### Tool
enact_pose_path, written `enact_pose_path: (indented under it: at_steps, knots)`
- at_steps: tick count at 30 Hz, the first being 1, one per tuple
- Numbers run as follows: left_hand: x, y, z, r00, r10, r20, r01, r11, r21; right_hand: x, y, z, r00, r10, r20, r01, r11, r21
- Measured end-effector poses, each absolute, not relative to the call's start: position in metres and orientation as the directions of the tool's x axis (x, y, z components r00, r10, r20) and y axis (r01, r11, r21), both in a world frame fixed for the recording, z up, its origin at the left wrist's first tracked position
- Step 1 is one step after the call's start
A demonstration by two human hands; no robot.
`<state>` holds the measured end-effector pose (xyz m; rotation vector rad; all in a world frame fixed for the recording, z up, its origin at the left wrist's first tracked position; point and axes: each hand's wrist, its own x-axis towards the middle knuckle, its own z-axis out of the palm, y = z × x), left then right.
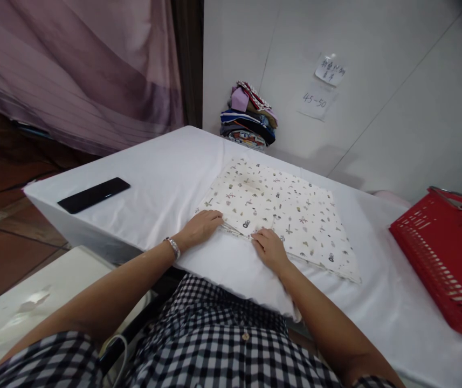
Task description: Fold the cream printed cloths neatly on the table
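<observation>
A white cloth printed with small figures (271, 202) lies flat on the table, folded into several layers that show along its near edge. At its near left corner is my left hand (201, 226), a bracelet on the wrist, its fingers closed together on the edge. My right hand (270, 249) is further right on the same edge, the fingers bent and pinching the layers. Part of each hand's fingertips is hidden against the fabric.
A white-covered table (161, 178) bears a black phone (93, 195) on the left and a red plastic basket (449, 258) on the right. Folded fabrics (249, 118) are stacked at the back by the wall. A pink curtain (93, 64) hangs behind on the left.
</observation>
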<state>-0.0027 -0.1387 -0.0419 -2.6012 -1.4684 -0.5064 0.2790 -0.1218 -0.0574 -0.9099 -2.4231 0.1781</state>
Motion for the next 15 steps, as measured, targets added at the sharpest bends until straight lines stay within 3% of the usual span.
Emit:
enact_pose_path:
  at_steps: [15]
  knots:
    - [-0.012,-0.149,-0.038,0.425,0.85,0.311,0.883,-0.465,0.067,0.28,-0.12,-0.058,-0.659,0.639,0.395,0.576,0.768,-0.281]
